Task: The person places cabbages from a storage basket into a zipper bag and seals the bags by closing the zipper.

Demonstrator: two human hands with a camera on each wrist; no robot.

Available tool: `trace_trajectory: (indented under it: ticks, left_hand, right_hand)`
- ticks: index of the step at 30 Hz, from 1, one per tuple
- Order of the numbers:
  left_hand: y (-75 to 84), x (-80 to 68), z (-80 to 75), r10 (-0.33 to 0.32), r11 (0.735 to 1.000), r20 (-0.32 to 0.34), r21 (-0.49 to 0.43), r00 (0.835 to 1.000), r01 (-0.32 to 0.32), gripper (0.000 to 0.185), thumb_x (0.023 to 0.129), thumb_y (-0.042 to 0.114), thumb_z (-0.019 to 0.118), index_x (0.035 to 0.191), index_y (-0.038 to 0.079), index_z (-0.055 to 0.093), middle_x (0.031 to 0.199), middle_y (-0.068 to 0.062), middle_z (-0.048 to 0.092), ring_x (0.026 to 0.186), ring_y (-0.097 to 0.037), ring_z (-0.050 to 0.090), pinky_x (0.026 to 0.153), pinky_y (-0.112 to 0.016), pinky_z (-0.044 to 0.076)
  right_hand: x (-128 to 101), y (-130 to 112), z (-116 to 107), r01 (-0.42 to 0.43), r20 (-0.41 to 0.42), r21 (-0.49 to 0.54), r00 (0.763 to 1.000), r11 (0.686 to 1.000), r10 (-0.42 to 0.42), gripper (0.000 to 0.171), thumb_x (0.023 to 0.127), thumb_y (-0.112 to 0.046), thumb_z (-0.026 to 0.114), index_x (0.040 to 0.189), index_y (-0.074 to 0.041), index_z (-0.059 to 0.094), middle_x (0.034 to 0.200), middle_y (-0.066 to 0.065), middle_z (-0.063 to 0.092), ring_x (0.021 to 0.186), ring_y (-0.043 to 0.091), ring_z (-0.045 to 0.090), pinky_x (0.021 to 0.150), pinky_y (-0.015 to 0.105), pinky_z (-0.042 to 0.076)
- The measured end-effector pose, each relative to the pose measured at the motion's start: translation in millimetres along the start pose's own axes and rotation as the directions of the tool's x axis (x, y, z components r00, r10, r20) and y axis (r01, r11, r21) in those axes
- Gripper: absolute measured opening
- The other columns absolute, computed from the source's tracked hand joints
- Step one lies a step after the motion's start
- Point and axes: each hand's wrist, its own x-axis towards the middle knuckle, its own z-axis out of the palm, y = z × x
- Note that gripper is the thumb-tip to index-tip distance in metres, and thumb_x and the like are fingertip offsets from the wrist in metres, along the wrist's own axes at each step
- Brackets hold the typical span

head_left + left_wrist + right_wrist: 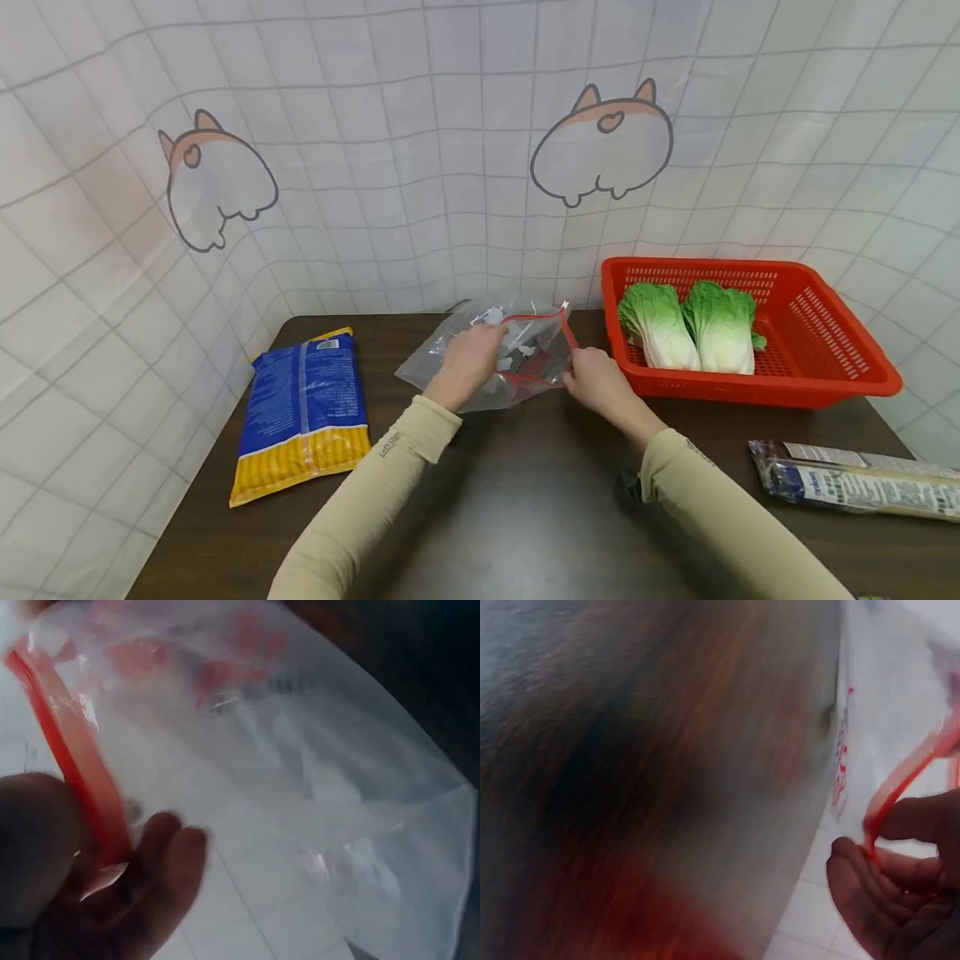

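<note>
A clear zip bag with a red zip strip is stretched between both hands above the dark table, its mouth spread apart. My left hand pinches the left part of the rim; in the left wrist view the red strip runs between thumb and fingers. At the rim's right side, my right hand pinches the strip, and the right wrist view shows the red edge between thumb and fingertips. White and red print shows on the bag. No contents can be made out inside it.
Right of the bag stands a red plastic basket holding two napa cabbages. A blue and yellow package lies at the left. Long wrapped packets lie at the right edge. A white tiled-pattern sheet hangs behind the table.
</note>
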Motion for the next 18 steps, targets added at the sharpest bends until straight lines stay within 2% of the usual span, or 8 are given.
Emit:
trace_trajectory:
  ticks: [2, 4, 6, 9, 12, 14, 16, 18]
  left_hand:
    - [-9.3, 0.3, -0.9, -0.065, 0.998, -0.085, -0.010, 0.994, 0.065, 0.030, 0.092, 0.001, 0.060, 0.119, 0.012, 0.069, 0.104, -0.007, 0.071, 0.082, -0.027, 0.069, 0.061, -0.040, 0.056]
    - [-13.3, 0.9, -7.2, -0.075, 0.997, -0.142, -0.041, 0.987, 0.070, 0.032, 0.093, 0.001, 0.058, 0.121, 0.012, 0.068, 0.108, -0.008, 0.070, 0.082, -0.027, 0.068, 0.059, -0.038, 0.055]
    - [-12.3, 0.9, -15.1, -0.027, 0.998, -0.151, -0.057, 0.988, 0.018, 0.034, 0.094, 0.002, 0.056, 0.124, 0.013, 0.067, 0.113, -0.007, 0.068, 0.083, -0.025, 0.068, 0.057, -0.036, 0.054]
    - [-2.6, 0.4, -25.4, 0.101, 0.994, -0.102, -0.039, 0.990, -0.105, 0.035, 0.092, 0.001, 0.057, 0.125, 0.012, 0.066, 0.117, -0.007, 0.065, 0.081, -0.022, 0.066, 0.056, -0.032, 0.052]
    - [8.8, -1.1, -33.8, 0.181, 0.982, -0.110, 0.070, 0.977, -0.174, 0.029, 0.093, 0.005, 0.059, 0.119, 0.012, 0.068, 0.110, -0.004, 0.065, 0.072, -0.021, 0.064, 0.052, -0.032, 0.051]
    - [15.4, -2.5, -39.0, 0.204, 0.970, -0.192, 0.173, 0.960, -0.172, 0.022, 0.094, 0.007, 0.061, 0.113, 0.012, 0.070, 0.104, -0.002, 0.065, 0.070, -0.021, 0.062, 0.048, -0.032, 0.049]
    - [22.1, -4.8, -45.5, 0.233, 0.952, -0.290, 0.265, 0.928, -0.156, 0.017, 0.095, 0.009, 0.061, 0.107, 0.013, 0.071, 0.100, 0.000, 0.066, 0.068, -0.022, 0.061, 0.044, -0.033, 0.047]
    - [28.7, -7.7, -51.6, 0.276, 0.933, -0.354, 0.322, 0.894, -0.160, 0.014, 0.095, 0.010, 0.061, 0.104, 0.012, 0.072, 0.097, -0.001, 0.067, 0.067, -0.022, 0.060, 0.042, -0.031, 0.046]
  right_hand:
    - [-2, -4, 1, -0.007, 0.006, -0.063, 1.000, 0.998, 0.008, 0.015, 0.081, -0.003, 0.061, 0.065, -0.003, 0.062, 0.061, 0.008, 0.053, 0.056, 0.023, 0.048, 0.052, 0.038, 0.045]
    - [-3, -7, 1, 0.008, -0.023, -0.065, 1.000, 0.998, -0.010, 0.010, 0.082, -0.002, 0.061, 0.073, -0.001, 0.065, 0.068, 0.011, 0.056, 0.060, 0.025, 0.052, 0.055, 0.040, 0.049]
    - [-2, -11, 0, 0.049, -0.081, -0.030, 0.995, 0.998, -0.052, 0.010, 0.083, 0.000, 0.061, 0.090, 0.002, 0.068, 0.077, 0.013, 0.058, 0.065, 0.026, 0.054, 0.058, 0.041, 0.050]
    - [1, -15, -6, 0.149, -0.165, 0.054, 0.977, 0.987, -0.138, 0.033, 0.086, 0.003, 0.060, 0.118, 0.001, 0.065, 0.086, 0.014, 0.056, 0.069, 0.024, 0.050, 0.060, 0.038, 0.047]
    - [5, -18, -13, 0.203, -0.202, 0.083, 0.962, 0.976, -0.183, 0.037, 0.087, 0.003, 0.058, 0.123, 0.003, 0.064, 0.087, 0.015, 0.054, 0.067, 0.024, 0.048, 0.059, 0.037, 0.045]
    - [6, -20, -18, 0.177, -0.198, 0.069, 0.967, 0.982, -0.161, 0.034, 0.085, 0.002, 0.058, 0.118, 0.007, 0.066, 0.090, 0.018, 0.056, 0.071, 0.027, 0.052, 0.062, 0.039, 0.049]
    - [8, -22, -22, 0.141, -0.172, 0.040, 0.976, 0.989, -0.132, 0.032, 0.083, 0.002, 0.058, 0.112, 0.011, 0.067, 0.093, 0.021, 0.058, 0.075, 0.030, 0.055, 0.066, 0.042, 0.051]
    - [10, -23, -26, 0.111, -0.133, 0.022, 0.985, 0.994, -0.108, 0.032, 0.081, 0.003, 0.057, 0.110, 0.012, 0.067, 0.096, 0.023, 0.059, 0.080, 0.032, 0.056, 0.070, 0.044, 0.052]
